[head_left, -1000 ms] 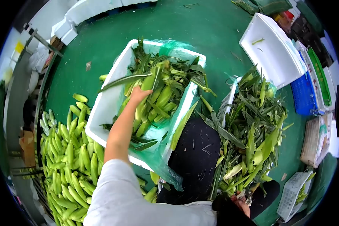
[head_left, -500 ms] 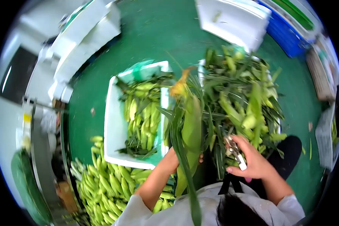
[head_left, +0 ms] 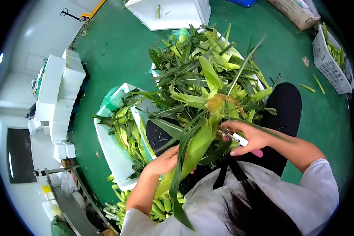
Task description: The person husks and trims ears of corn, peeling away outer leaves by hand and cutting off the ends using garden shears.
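Note:
An ear of corn in green husk, with long leaves and brownish silk at its upper end, lies tilted in front of my body. My left hand is wrapped round its lower part, fingertips showing at the far side. Close to the silk end, my right hand holds a small metal tool with a white part and a pink part; its exact kind is unclear. A heap of husks and leaves lies just beyond the corn. Left of my knee stands a white foam box with more unhusked corn.
Several loose green ears lie at the lower left. A white foam box stands at the top, a grey basket at the right. White foam boxes are stacked at the left, above a metal rack.
The left hand has brought an ear from the foam box to my lap. The right hand, with the tool, has come up beside its silk end. The view has swung right.

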Demonstrator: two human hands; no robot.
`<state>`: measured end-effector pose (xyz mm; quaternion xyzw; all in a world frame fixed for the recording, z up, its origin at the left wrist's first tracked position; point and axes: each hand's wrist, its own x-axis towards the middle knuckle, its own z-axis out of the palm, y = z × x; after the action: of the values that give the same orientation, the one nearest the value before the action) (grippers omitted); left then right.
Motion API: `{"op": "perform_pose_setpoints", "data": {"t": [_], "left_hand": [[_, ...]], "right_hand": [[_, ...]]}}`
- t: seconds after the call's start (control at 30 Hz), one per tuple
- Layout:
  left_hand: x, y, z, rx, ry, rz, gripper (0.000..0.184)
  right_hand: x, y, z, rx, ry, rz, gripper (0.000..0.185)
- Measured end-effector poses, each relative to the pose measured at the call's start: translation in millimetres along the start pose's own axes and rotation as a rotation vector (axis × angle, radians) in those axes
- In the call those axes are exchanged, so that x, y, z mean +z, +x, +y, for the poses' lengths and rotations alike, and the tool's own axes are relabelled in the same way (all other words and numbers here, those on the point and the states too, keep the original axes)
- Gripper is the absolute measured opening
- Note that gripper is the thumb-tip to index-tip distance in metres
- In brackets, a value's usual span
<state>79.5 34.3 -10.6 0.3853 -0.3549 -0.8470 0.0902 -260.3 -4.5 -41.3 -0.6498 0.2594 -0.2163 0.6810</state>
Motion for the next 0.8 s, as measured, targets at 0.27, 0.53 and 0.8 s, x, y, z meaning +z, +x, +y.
{"op": "perform_pose_setpoints", "data": {"t": [0.27, 0.53, 0.8], "left_hand": [[21.6, 26.9, -2.2, 0.246, -0.28, 0.046, 0.087], [38.2, 43.9, 23.8, 0.353, 0.456, 0.256, 0.079], [31.7, 39.9, 5.5, 0.217, -0.343, -0.133, 0.094]], "right_hand": [[37.6, -52.4, -32.4, 0.277, 0.672, 0.259, 0.038], [38.2, -27.9, -35.9, 0.075, 0.357, 0.295, 0.043], [1.9, -46.2, -38.3, 0.235, 0.513, 0.237, 0.031]]}}
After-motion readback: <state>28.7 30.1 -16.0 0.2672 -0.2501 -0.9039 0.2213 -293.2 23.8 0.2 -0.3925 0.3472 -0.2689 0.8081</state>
